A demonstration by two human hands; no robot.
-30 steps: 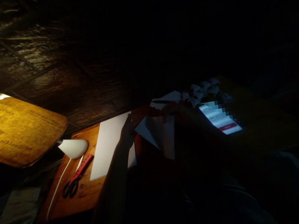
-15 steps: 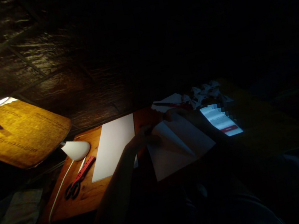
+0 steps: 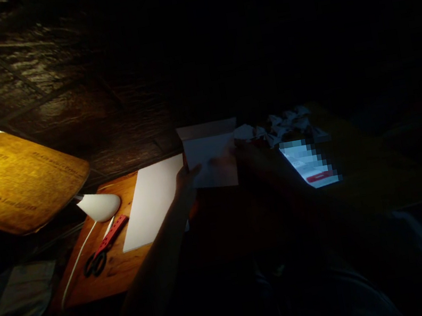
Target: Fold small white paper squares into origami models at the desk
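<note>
A creased sheet of white paper (image 3: 214, 173) is held up over the middle of the table, its upper strip bent along a fold. My left hand (image 3: 185, 177) grips its left edge, thumb across the front. At the right edge, my right hand (image 3: 242, 150) holds the same sheet, though its fingers are mostly lost in the dark. Left of the paper, a flat stack of white paper (image 3: 154, 202) lies on the lit wood. Scissors with black handles (image 3: 98, 263) rest further left, beside a red strip with holes (image 3: 113, 232).
A lamp with a yellow printed shade (image 3: 25, 183) and white base (image 3: 101, 206) stands at the left, its white cable (image 3: 77, 266) trailing off the table (image 3: 111, 285). A lit phone (image 3: 309, 166) lies right of my hands. Crumpled or folded paper pieces (image 3: 288, 124) lie behind it.
The sheet has been raised and turned from lying slanted to facing me, with a fold across its top. Both hands have shifted to its sides. The view has moved slightly.
</note>
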